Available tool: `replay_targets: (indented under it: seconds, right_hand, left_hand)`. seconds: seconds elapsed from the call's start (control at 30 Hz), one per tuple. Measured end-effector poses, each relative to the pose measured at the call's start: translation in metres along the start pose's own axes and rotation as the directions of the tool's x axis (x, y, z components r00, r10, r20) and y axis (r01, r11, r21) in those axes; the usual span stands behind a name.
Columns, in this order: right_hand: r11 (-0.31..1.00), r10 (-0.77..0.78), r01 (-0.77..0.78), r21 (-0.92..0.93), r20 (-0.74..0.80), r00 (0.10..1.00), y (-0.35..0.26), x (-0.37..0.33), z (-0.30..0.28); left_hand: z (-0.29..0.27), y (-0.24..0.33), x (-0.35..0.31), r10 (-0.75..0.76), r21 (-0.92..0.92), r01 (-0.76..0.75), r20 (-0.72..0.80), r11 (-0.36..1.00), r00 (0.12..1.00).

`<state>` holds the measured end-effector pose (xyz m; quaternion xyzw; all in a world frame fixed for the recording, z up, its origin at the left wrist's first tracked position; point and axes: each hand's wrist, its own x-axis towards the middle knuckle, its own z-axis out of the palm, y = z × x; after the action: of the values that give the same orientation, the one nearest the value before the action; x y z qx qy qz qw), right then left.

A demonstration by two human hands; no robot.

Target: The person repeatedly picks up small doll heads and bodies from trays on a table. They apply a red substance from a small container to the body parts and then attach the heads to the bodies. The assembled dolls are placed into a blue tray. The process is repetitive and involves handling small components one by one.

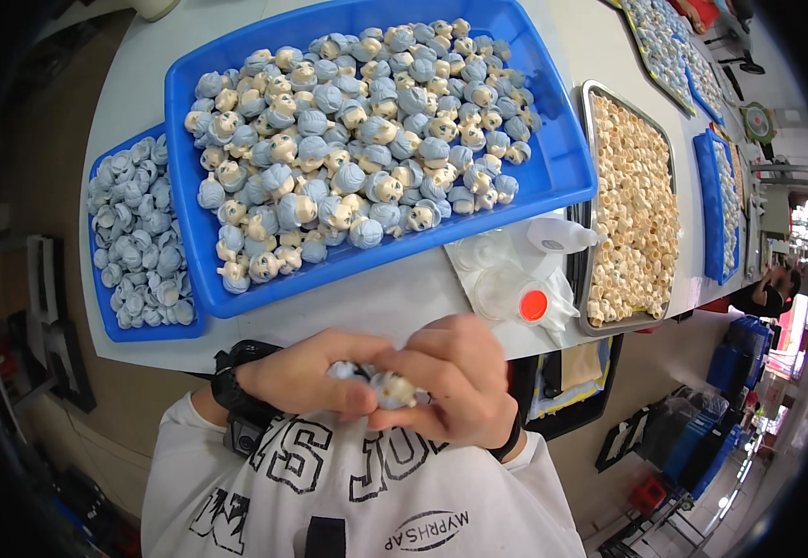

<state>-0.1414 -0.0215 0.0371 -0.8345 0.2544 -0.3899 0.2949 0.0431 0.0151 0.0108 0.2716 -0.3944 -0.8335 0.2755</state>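
Note:
A small doll head (393, 391), cream with pale blue hair, is held between my two hands in front of my chest. My left hand (316, 374) grips it from the left, with the thumb pressed against its side. Closed round its other side, my right hand (460, 383) covers much of it with bent fingers. A bit of pale blue (343, 370) shows beside the left fingers; whether it is a separate hair piece I cannot tell. Just beyond my hands, a big blue tray (330, 282) holds a heap of doll heads with blue hair.
Left of it, a smaller blue tray (148, 333) holds loose blue hair pieces. To the right stand a white squeeze bottle (553, 234), a clear cup (502, 290) with a red disc, and a metal tray (594, 325) of cream-coloured parts. More trays and a person (768, 290) appear farther right.

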Motion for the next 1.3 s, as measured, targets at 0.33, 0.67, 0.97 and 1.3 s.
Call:
replay_targets:
  seconds: [0.33, 0.67, 0.97, 1.3]
  right_hand:
    - [0.996, 0.087, -0.088, -0.026, -0.047, 0.995, 0.005, -0.035, -0.058]
    - [0.442, 0.677, -0.761, -0.475, -0.379, 0.631, 0.081, -0.09, -0.163]
    - [0.444, 0.715, -0.719, -0.534, -0.272, 0.644, 0.085, -0.077, -0.174]
    - [0.451, 0.686, -0.661, -0.6, -0.24, 0.687, 0.099, -0.081, -0.178]
  left_hand:
    - [-0.013, -0.011, -0.026, 0.262, -0.454, -0.347, -0.24, 0.821, 0.935]
    - [0.0, 0.006, 0.008, 0.005, -0.585, -0.084, -0.136, 0.807, 0.991]
    - [-0.004, 0.005, 0.018, -0.092, -0.531, 0.042, -0.068, 0.846, 0.993]
    - [-0.005, 0.002, 0.016, -0.113, -0.485, 0.057, -0.087, 0.873, 0.99]
